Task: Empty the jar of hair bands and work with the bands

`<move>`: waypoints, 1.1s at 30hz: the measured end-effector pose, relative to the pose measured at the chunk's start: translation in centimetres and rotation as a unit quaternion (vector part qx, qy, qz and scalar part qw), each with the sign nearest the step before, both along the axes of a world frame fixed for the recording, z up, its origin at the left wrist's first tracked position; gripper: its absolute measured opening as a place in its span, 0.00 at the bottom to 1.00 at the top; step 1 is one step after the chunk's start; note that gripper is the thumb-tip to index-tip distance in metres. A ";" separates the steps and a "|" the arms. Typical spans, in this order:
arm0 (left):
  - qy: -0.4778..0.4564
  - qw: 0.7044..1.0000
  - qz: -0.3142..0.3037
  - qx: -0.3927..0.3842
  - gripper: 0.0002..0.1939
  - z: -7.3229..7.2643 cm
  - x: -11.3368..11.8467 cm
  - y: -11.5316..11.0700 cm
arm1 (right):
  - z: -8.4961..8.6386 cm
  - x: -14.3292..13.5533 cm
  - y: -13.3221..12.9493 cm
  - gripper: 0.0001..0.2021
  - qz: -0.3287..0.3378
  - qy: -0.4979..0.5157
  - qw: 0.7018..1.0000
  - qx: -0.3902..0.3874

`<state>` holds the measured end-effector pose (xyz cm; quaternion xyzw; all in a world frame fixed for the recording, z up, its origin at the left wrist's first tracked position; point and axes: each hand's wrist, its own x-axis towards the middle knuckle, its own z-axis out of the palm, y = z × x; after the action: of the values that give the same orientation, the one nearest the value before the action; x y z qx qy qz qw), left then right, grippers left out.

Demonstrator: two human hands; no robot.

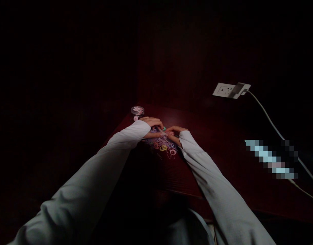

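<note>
A pile of small colourful rings and clips [156,141] lies on the dark red table, under and in front of both hands. My left hand [153,126] reaches over the pile from the left, its fingers bent. From the right, my right hand [174,133] meets it, thumb and fingertips pinched together. Something small and pale is between the fingertips of both hands, too small to name. A yellow ring [163,148] and a pink ring [173,152] show at the near edge of the pile. One green piece [164,128] sits just behind the fingers.
A round clear container with pink pieces [137,110] stands behind my left hand. At the right, a white socket plate [224,90] holds a plug with a white cable [264,114]. A blurred, light-blue long object [267,156] lies at the right on the dark red table [214,163].
</note>
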<state>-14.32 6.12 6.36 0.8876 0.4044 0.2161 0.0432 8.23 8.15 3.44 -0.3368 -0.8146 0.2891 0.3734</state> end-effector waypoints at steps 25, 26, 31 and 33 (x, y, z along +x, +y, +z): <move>0.020 0.996 0.061 0.057 0.11 0.0 0.2 0.3 | -0.4 0.0 0.6 0.19 -0.025 0.017 0.999 -0.020; 0.018 0.995 0.073 0.069 0.11 -0.1 0.0 0.5 | -0.4 0.1 0.7 0.19 -0.025 0.019 0.999 -0.018; 0.010 0.988 0.118 0.102 0.13 -0.4 -0.9 1.2 | -0.3 0.5 1.1 0.19 -0.031 0.011 0.999 -0.002; 0.010 0.989 0.120 0.084 0.13 -0.4 -0.9 1.1 | -0.3 0.5 1.1 0.18 -0.036 0.003 0.999 0.005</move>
<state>-15.20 7.19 5.97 0.8355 0.4885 0.2439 -0.0618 8.75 9.29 3.10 -0.3630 -0.8021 0.2730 0.3877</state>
